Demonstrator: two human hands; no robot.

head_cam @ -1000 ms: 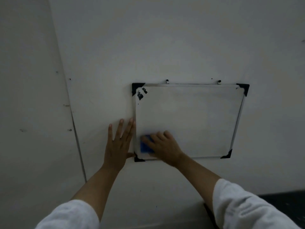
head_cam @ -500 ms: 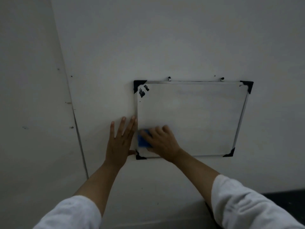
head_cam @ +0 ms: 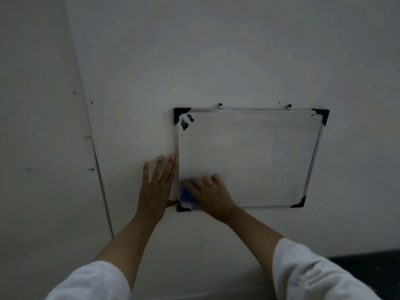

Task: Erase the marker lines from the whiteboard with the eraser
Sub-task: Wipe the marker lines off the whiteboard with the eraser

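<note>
Whiteboard (head_cam: 249,156) hangs on a pale wall (head_cam: 216,50), metal frame with black corner caps, two small hooks at its top edge. Board surface reads mostly clean in the dim light; black marks (head_cam: 186,121) sit close to the upper-left corner.

Right hand (head_cam: 211,197) lies over a blue eraser (head_cam: 186,194) and presses it flat against the board at the lower-left corner, fingers curled across its top. Only the eraser's left part shows; the rest is under the hand. Eraser sits just inside the left frame edge and just above the bottom-left corner cap.

Left hand (head_cam: 156,189) is flat on the wall, fingers spread wide, holding nothing. Its index finger runs along the left frame edge, touching it; the thumb reaches toward the bottom-left corner cap.

Both forearms bare, white sleeves (head_cam: 313,271) pushed up. A vertical seam (head_cam: 101,182) runs down the wall left of the board.
</note>
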